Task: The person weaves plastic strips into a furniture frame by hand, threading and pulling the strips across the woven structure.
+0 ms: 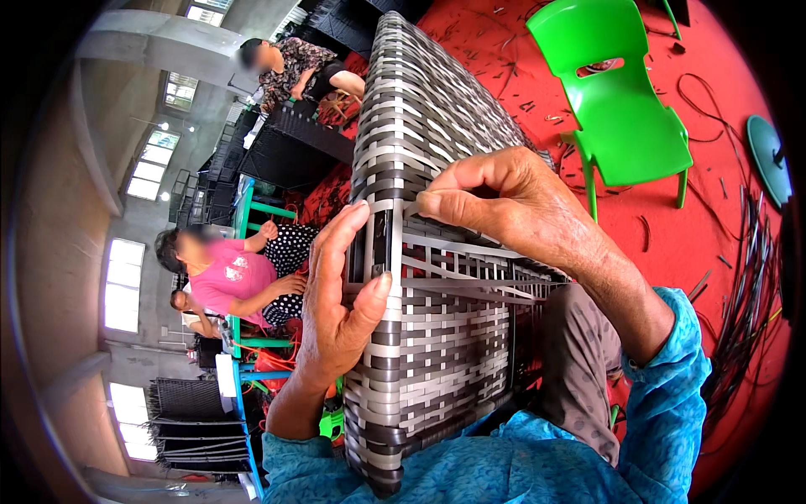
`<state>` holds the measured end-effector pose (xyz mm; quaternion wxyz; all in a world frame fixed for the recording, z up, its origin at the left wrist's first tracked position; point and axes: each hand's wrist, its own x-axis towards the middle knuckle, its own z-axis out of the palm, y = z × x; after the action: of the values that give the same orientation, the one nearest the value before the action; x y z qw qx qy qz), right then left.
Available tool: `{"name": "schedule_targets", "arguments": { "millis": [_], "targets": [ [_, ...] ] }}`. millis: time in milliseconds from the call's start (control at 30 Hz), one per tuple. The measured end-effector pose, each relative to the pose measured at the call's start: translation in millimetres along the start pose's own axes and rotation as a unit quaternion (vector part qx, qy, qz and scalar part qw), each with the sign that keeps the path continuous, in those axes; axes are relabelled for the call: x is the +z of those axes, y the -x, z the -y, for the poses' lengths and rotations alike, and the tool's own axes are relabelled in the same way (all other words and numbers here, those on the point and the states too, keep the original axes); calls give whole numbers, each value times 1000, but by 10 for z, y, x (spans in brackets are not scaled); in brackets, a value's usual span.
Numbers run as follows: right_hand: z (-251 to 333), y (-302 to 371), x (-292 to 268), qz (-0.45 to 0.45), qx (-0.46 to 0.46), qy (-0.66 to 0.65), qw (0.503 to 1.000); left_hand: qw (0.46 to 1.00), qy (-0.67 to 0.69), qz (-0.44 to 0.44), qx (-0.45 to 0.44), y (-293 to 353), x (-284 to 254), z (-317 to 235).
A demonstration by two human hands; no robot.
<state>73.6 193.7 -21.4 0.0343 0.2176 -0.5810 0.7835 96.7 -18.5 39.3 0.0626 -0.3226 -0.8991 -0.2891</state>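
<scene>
A woven wicker furniture piece [449,336] in grey, white and dark brown flat strips stands in front of me, its wrapped edge running away from me. My left hand [336,294] rests against that edge, fingers stretched out and thumb apart, beside a short bare stretch of dark frame [382,239]. On the other side, my right hand [495,197] is closed in a pinch at the edge of the weave, on a flat grey strip [410,207] that shows only in part. Several loose strips [470,286] cross the unwoven gap below my right hand.
A green plastic chair [625,126] stands on the red floor at the far right. Bundled dark strips [743,294] and scraps lie there, near a round teal object [766,160]. Several people sit at the left, one in a pink shirt [239,277], among dark woven pieces [290,147].
</scene>
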Motion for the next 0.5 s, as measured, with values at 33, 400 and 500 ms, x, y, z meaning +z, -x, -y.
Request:
{"name": "schedule_targets", "arguments": {
  "millis": [33, 400, 500],
  "targets": [
    [-27, -42, 17, -11, -22, 30, 999, 1000, -2, 4, -11, -4, -3, -11],
    [496, -383, 63, 77, -61, 312, 945, 993, -92, -24, 74, -299, -131, 8],
    [479, -456, 84, 74, -74, 316, 943, 997, -13, -39, 69, -450, -56, 53]
  ]
}}
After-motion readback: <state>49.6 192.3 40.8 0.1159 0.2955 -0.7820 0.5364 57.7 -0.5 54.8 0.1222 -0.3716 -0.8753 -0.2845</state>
